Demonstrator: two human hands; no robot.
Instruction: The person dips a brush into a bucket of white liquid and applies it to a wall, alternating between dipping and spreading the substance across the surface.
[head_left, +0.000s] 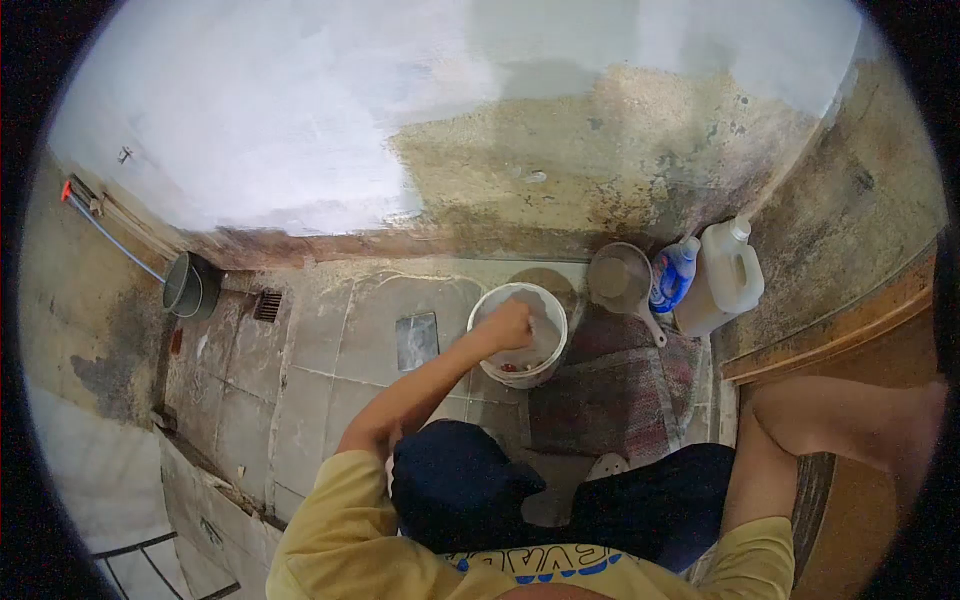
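My left hand [508, 326] is closed in a fist over the mouth of a white bucket [519, 382]. Whatever the fist grips, if anything, is hidden. Greyish-white contents show inside the bucket, and a small reddish bit sits near its front inner side. My right arm stretches out to the right, where my right hand [930, 415] is dim and smeared at the edge of the picture, near a brown wooden surface. Its fingers cannot be made out.
Right of the bucket are a dipper [618, 278], a blue bottle [674, 275] and a jerrycan [718, 280]. A reddish woven mat [600, 405] lies on the tiles. A dark bucket [190, 288] stands beside a floor drain [267, 306]. The wall [300, 130] is partly white.
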